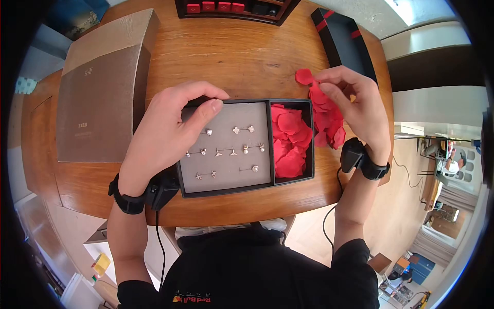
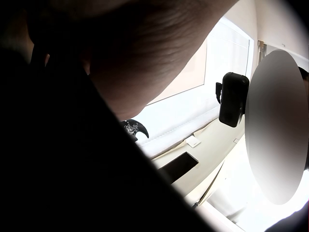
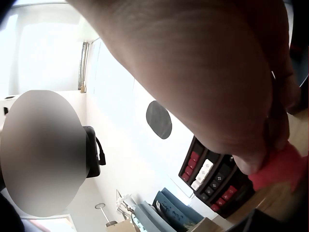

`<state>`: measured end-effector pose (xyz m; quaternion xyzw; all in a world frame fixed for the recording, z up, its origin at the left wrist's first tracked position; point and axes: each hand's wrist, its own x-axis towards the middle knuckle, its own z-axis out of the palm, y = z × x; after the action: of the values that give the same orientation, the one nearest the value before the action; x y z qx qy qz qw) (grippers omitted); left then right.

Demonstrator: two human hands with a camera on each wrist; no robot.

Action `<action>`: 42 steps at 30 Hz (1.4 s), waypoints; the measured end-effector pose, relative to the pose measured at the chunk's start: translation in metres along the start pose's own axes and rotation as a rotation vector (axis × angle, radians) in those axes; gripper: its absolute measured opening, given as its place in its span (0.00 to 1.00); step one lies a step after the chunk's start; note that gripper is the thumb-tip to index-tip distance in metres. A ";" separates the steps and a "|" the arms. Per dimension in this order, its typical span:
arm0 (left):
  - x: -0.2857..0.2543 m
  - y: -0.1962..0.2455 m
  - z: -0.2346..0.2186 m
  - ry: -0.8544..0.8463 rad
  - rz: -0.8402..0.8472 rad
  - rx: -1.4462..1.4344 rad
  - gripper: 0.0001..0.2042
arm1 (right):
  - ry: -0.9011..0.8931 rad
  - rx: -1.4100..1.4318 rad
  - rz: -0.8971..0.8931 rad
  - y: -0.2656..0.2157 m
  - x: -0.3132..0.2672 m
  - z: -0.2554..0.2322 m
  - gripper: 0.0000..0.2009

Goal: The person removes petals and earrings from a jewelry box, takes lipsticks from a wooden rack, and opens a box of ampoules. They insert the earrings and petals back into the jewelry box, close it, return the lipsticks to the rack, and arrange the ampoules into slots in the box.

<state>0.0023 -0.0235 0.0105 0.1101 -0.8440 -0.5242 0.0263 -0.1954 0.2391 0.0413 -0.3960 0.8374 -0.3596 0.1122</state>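
Note:
A black two-part box (image 1: pixel 226 193) lies before me on the table. Its grey padded side (image 1: pixel 226 116) carries several pairs of small stud earrings (image 1: pixel 246 149), and red petals (image 1: pixel 289 141) fill the narrower side. My left hand (image 1: pixel 164 121) grips the box's far rim near the left corner, thumb over the inside and fingers along the far edge; it covers part of the pad. At the loose pile of red petals (image 1: pixel 329 121) right of the box, my right hand (image 1: pixel 363 105) pinches a red petal (image 3: pixel 277 169) between thumb and fingers.
A large brown box (image 1: pixel 98 103) stands at the left of the wooden table (image 1: pixel 221 56). An open black box (image 1: pixel 345 44) with red ribbon is at the back right. Behind, a dark wooden display rack (image 1: pixel 236 16) holds small red and black boxes.

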 end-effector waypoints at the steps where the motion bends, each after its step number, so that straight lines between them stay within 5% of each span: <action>1: 0.000 0.001 0.000 -0.001 0.001 0.000 0.10 | -0.040 -0.013 0.012 0.001 0.001 0.001 0.08; 9: 0.000 -0.002 0.000 -0.004 0.019 0.004 0.11 | -0.119 -0.115 0.054 -0.003 -0.001 -0.003 0.11; 15: 0.001 -0.002 0.000 0.000 0.019 0.004 0.10 | 0.055 -0.159 -0.033 -0.029 -0.003 0.005 0.09; 21: 0.000 -0.001 0.000 -0.004 0.005 0.002 0.10 | -0.166 -0.090 -0.330 -0.058 -0.015 0.026 0.13; 25: 0.001 -0.002 0.001 0.001 0.011 -0.009 0.10 | -0.289 -0.214 -0.360 -0.073 -0.015 0.036 0.14; 37: 0.001 -0.007 0.008 -0.019 0.039 -0.160 0.13 | -0.653 -0.396 -0.220 -0.095 0.017 0.051 0.11; 42: 0.001 -0.004 0.007 -0.007 0.033 -0.140 0.13 | -0.668 -0.335 -0.218 -0.087 0.022 0.055 0.10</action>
<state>0.0007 -0.0189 0.0041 0.0922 -0.8071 -0.5818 0.0395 -0.1328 0.1572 0.0642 -0.5909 0.7548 -0.0789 0.2736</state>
